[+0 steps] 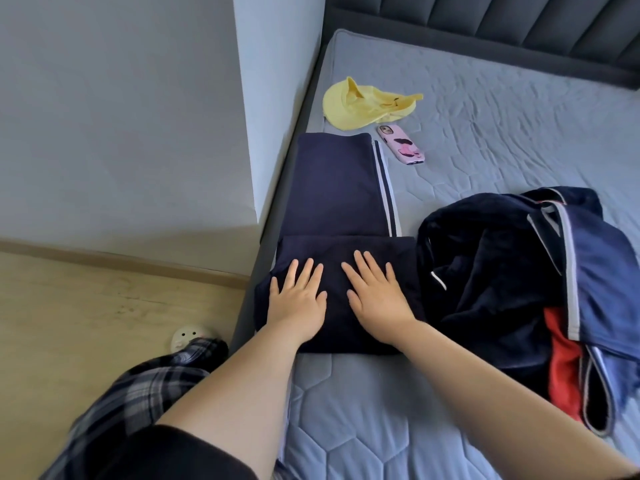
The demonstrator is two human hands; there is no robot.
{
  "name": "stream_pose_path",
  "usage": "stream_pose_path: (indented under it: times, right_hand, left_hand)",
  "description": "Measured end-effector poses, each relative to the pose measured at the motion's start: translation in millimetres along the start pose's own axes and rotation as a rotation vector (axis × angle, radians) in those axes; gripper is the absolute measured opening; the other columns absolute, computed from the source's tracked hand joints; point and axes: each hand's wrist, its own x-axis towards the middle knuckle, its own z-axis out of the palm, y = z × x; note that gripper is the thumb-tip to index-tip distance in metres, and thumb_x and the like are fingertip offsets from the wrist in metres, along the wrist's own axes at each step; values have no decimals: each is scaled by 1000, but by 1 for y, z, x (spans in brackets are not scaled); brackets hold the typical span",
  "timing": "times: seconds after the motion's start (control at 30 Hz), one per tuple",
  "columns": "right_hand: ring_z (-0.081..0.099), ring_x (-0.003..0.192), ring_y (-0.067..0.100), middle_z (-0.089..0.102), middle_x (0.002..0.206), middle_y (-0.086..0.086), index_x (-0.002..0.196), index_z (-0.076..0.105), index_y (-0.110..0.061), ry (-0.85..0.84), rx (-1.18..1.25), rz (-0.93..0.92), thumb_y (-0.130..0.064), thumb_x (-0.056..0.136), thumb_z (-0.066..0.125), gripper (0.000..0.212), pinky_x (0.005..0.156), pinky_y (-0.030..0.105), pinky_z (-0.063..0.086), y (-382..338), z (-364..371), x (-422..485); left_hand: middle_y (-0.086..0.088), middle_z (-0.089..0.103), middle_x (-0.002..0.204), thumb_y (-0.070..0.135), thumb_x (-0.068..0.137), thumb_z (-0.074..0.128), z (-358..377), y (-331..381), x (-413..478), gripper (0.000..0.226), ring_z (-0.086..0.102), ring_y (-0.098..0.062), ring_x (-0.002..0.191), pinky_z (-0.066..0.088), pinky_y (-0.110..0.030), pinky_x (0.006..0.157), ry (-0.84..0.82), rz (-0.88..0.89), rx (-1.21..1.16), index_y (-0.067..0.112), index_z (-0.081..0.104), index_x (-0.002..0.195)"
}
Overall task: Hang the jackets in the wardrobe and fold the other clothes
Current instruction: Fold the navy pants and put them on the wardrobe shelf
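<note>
Dark navy trousers (336,188) with white side stripes lie lengthwise along the left edge of the bed, their near end folded over into a thick layer. My left hand (298,301) and my right hand (375,294) press flat on that folded layer, side by side, fingers straight and spread. To the right sits a crumpled pile of clothes (526,278): a dark navy fleece garment, a blue jacket with grey trim and something red underneath. A small yellow garment (360,105) lies further up the bed.
A pink phone (401,144) rests on the grey quilted mattress (381,420) between the yellow garment and the trousers. A dark padded headboard (519,26) runs along the far side. A white wall corner (256,109) and wooden floor (86,313) lie left of the bed.
</note>
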Motion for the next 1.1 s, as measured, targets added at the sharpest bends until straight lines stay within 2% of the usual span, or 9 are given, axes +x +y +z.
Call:
stream_pose_path:
  times: [0.17,0.3,0.47,0.6,0.73,0.83,0.93,1.03,1.1]
  right_hand:
    - [-29,139,9,-24,153,-5,152,-7,-21,-95,-20,-104,-64,82,37,94,116,41,-9,-4,8,-60]
    - [-15,146,18,-17,159,3,152,-10,-18,-132,-108,-75,-42,84,57,99,117,45,-1,-8,6,-57]
    - [20,143,27,20,155,15,150,13,-8,-76,-215,-57,-13,86,55,78,116,39,16,-27,-2,-51]
    - [57,101,26,60,108,4,111,54,-12,-102,-164,-85,-5,76,54,36,83,28,42,-34,-39,-36]
    - [62,89,27,68,96,2,101,67,-20,-237,7,-98,-9,70,50,36,78,35,51,-28,-85,-36]
    - [58,67,21,62,64,-3,71,64,-17,-476,231,-48,-7,60,56,17,58,29,45,-24,-108,-43]
    - [57,63,10,62,59,-12,64,62,-21,-735,479,48,-11,48,64,20,56,21,42,-22,-122,-50]
    - [67,66,15,71,70,-2,77,67,-18,-868,718,175,-3,47,63,34,56,19,50,-11,-129,-44]
    - [69,70,23,73,80,9,86,70,-6,-950,832,148,1,55,62,34,65,28,55,-2,-136,-31]
  left_hand:
    - [10,-6,160,37,102,25,-10,3,-8,55,-13,-15,146,3,-49,116,8,15,-30,31,4,152]
    - [8,-2,160,26,102,29,-16,6,-13,54,-10,-16,147,3,-50,116,-39,23,-87,28,9,152]
    - [5,9,160,11,98,36,-35,6,-18,54,-3,-15,147,2,-48,116,-127,-36,-342,23,25,150]
    - [2,19,159,16,98,42,-52,2,-24,49,7,-17,147,10,-38,118,-191,-36,-428,20,35,147]
    - [5,55,135,27,96,48,-91,0,-30,36,47,-15,128,32,-30,108,-248,-135,-633,23,56,131]
    - [6,73,100,35,95,50,-110,-7,-40,28,67,-12,97,46,-27,86,-415,-225,-822,22,59,118]
    - [1,71,107,26,98,47,-115,-6,-52,26,64,-15,107,41,-24,89,-518,-223,-758,19,66,114]
    - [-12,59,107,-10,96,16,-101,-10,-61,47,56,-24,103,36,-26,84,-251,-434,-793,-3,61,107]
    - [-14,55,101,17,103,36,-102,-15,-61,32,52,-26,100,40,-32,91,-337,-515,-890,-8,55,109]
